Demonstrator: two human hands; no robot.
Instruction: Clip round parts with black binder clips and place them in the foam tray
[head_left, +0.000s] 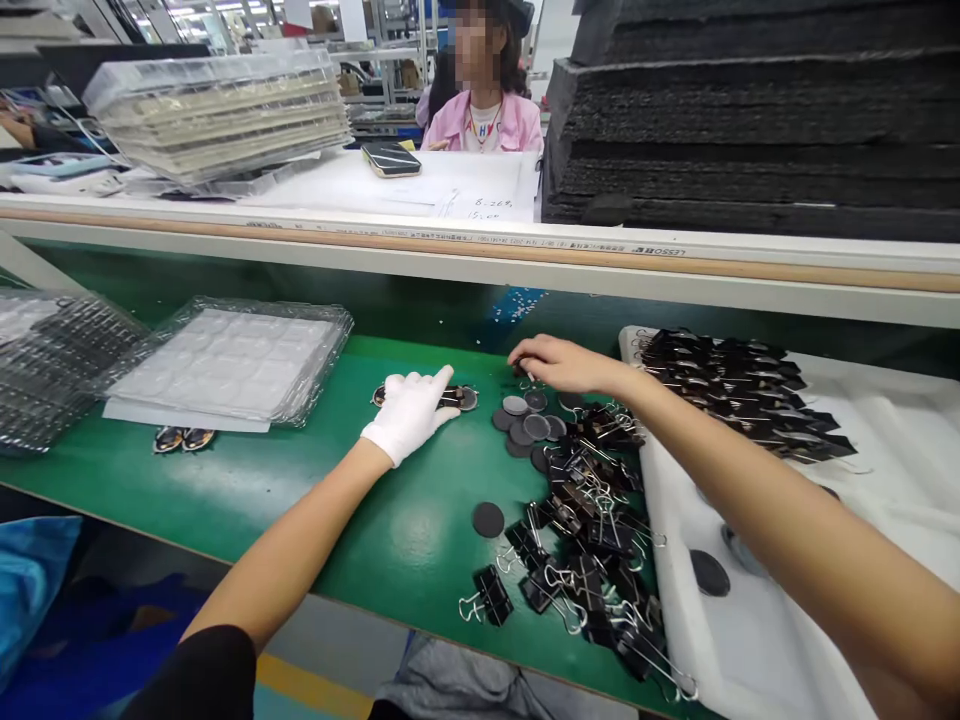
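Left hand, half spread, touches dark, round-ended piece; right hand curls, grip unclear.

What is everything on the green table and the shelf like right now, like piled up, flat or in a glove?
Left hand: gloved, palm down
Right hand: bare, fingers curled
Loose clips: heaped, handles sticking out
Clips on white: packed in rows
Discs: flat, some overlapping
Clear trays: stacked
Black slabs: stacked high
Phone: lying flat
Paper: written on
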